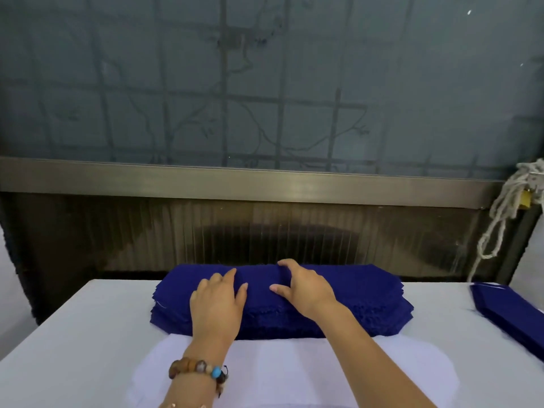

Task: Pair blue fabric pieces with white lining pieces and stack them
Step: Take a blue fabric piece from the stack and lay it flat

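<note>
A thick stack of blue fabric pieces lies across the far middle of the white table. Both hands are on top of it. My left hand lies flat on the stack's left half with fingers spread and straight. My right hand sits on the middle, fingers bent at the far edge and thumb pointing left; whether it pinches a layer is not visible. A white lining piece with rounded ends lies flat on the table in front of the stack, under my forearms.
A second, thinner pile of blue pieces lies at the table's right edge. A frosted window and a dark panel stand just behind the table. A knotted white rope hangs at the right. A bead bracelet is on my left wrist.
</note>
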Demonstrator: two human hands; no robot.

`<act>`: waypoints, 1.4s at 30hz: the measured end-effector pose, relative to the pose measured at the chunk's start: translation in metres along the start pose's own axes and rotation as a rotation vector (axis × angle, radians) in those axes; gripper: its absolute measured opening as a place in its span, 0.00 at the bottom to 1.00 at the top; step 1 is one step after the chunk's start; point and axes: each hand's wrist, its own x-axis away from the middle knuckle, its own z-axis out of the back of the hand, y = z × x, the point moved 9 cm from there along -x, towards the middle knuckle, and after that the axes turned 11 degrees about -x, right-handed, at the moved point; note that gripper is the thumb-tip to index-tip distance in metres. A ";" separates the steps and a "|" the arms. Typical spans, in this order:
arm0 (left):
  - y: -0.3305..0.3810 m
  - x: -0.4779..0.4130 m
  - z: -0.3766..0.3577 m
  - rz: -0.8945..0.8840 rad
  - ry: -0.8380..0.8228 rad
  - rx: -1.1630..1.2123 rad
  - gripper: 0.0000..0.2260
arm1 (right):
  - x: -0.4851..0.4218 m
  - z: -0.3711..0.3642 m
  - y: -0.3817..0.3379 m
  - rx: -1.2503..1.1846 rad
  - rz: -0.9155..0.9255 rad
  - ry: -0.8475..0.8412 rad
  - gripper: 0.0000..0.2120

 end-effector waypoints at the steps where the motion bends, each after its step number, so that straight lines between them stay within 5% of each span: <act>1: -0.002 -0.001 -0.002 0.005 0.004 0.006 0.24 | -0.003 -0.001 0.002 0.017 -0.003 -0.012 0.28; 6: -0.021 -0.004 -0.009 0.094 -0.022 -0.042 0.31 | -0.009 -0.001 0.002 0.095 -0.032 0.006 0.33; 13: -0.055 -0.006 -0.017 0.231 -0.132 0.091 0.45 | -0.006 -0.002 -0.003 0.139 -0.004 0.027 0.25; 21: -0.095 0.002 -0.001 0.469 0.059 0.305 0.38 | -0.005 -0.002 -0.005 0.162 0.015 0.036 0.24; 30: -0.109 0.004 0.020 0.392 0.342 0.354 0.11 | -0.003 -0.002 -0.005 0.159 0.011 0.042 0.24; 34: -0.112 0.010 0.029 0.417 0.451 0.568 0.05 | -0.002 -0.001 -0.006 0.166 0.010 0.046 0.24; 42: -0.119 0.006 0.020 0.429 0.436 0.716 0.11 | -0.001 -0.001 -0.006 0.172 0.005 0.050 0.24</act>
